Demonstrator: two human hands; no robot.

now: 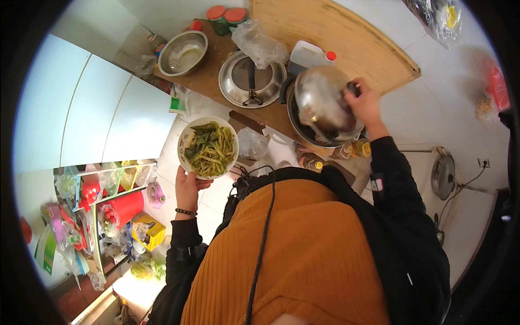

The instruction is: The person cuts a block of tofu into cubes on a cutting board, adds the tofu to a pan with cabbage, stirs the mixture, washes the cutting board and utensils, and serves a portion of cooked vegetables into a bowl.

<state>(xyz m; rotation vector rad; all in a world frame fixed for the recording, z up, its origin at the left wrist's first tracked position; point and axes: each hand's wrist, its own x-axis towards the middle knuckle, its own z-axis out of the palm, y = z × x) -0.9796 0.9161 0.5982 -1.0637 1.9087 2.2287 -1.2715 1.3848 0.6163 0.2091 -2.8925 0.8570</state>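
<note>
My left hand (189,189) grips the near rim of a white bowl (182,140), held out to the left above the floor. Cooked green vegetable strips and leaves (209,150) fill the bowl. On the right, my right hand (367,102) is closed around the dark knob of a shiny domed metal lid (323,97). The lid is tilted over a dark round pan (293,122) and covers most of its opening, so the pan's contents are largely hidden. Blur on the lid suggests motion.
A second lidded pan (235,81), a steel basin (198,67) and a red-capped plastic jug (302,55) stand along the wooden counter (211,87). Yellow-capped bottles (313,162) stand below its near edge. Left is a shelf rack with a red bucket (128,207). Another lid (443,176) leans at the right.
</note>
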